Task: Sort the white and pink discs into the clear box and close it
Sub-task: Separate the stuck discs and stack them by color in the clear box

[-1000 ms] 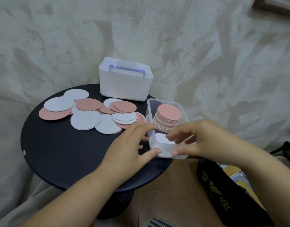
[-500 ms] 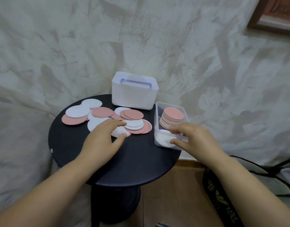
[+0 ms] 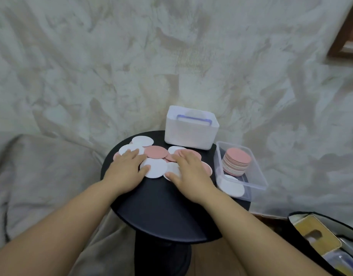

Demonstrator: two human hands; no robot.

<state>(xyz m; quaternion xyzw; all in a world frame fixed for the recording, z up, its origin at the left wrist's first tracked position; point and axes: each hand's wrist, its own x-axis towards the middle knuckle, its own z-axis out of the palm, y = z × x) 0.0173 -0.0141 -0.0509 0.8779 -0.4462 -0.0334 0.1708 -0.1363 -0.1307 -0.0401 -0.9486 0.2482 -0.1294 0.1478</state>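
1. The right hand (image 3: 188,168) has left the clear box (image 3: 257,176) at right of centre and now lies flat, fingers spread, on the loose discs (image 3: 154,168) mid-frame.
2. The left hand (image 3: 128,166) rests flat on the discs just beside it. Neither hand seems to pinch a disc, though the fingertips are blurred.
3. The box holds a pink stack (image 3: 238,157) and white discs (image 3: 232,187). Many discs still lie on the black table (image 3: 161,212), so gathering likely comes next.

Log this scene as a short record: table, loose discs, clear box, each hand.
Table: round black table
Loose discs: white and pink round discs, overlapping, on the table
Box: clear plastic box, open, at right edge; holds pink disc stack and white discs
Left hand: flat on loose discs
Right hand: flat on loose discs
Behind: white plastic box with blue handle
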